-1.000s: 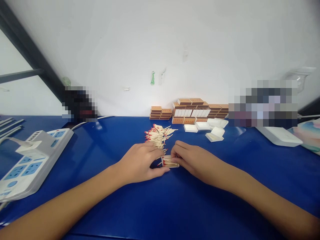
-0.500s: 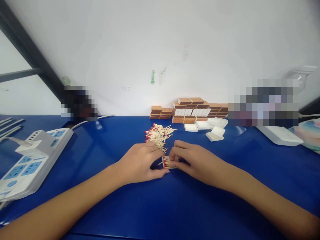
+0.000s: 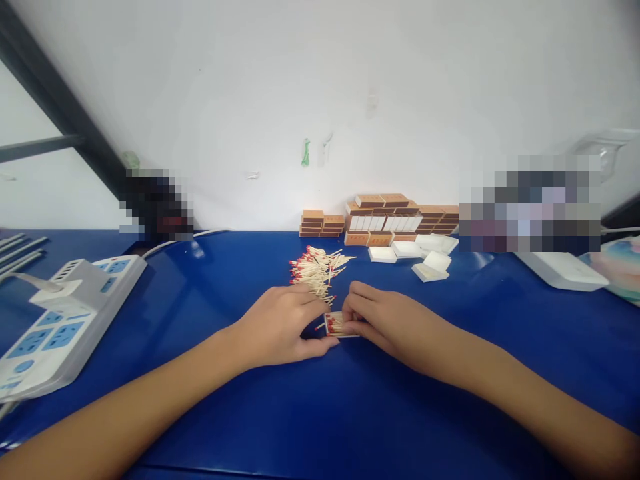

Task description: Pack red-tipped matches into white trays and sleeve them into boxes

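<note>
A small matchbox tray [image 3: 336, 325] with red-tipped matches in it lies on the blue table [image 3: 320, 400] between my hands. My left hand [image 3: 283, 327] rests curled beside its left end, thumb touching the table just below it. My right hand [image 3: 385, 320] grips the tray's right end with bent fingers. A loose heap of matches [image 3: 316, 270] lies just behind my hands.
Stacked brown matchboxes [image 3: 380, 220] stand against the white wall, with several white inner trays [image 3: 420, 257] in front of them. A white and blue power strip [image 3: 60, 317] lies at the left. A flat white device [image 3: 565, 270] sits at the right.
My right hand's fingers have shifted slightly on the tray's right end. The tray and my left hand have barely moved.
</note>
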`<action>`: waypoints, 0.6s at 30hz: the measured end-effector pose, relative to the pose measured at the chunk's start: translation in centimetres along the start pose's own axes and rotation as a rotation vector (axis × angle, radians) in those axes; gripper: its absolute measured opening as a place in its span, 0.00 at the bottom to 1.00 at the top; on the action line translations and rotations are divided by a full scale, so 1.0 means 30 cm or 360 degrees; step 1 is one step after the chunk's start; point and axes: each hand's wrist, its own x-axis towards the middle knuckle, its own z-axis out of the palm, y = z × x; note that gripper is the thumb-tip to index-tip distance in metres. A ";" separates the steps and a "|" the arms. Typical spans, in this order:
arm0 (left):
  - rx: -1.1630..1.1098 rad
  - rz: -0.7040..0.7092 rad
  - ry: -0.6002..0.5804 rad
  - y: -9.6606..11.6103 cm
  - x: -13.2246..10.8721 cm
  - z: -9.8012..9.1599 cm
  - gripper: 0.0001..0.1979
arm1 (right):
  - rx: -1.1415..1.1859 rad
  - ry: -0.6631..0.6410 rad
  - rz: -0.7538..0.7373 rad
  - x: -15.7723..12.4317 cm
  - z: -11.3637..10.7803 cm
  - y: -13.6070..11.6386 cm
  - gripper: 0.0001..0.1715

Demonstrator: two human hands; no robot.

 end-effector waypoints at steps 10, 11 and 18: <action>-0.0003 0.0011 0.0002 0.005 0.001 -0.004 0.16 | -0.0051 0.0008 0.0032 -0.004 0.003 -0.002 0.11; -0.0002 0.0009 0.0001 0.006 0.002 -0.005 0.16 | -0.0055 -0.0008 0.0032 -0.004 0.002 -0.003 0.11; 0.0007 0.0013 0.0008 0.006 0.000 -0.005 0.16 | -0.0021 -0.0023 -0.0013 -0.013 0.004 0.005 0.08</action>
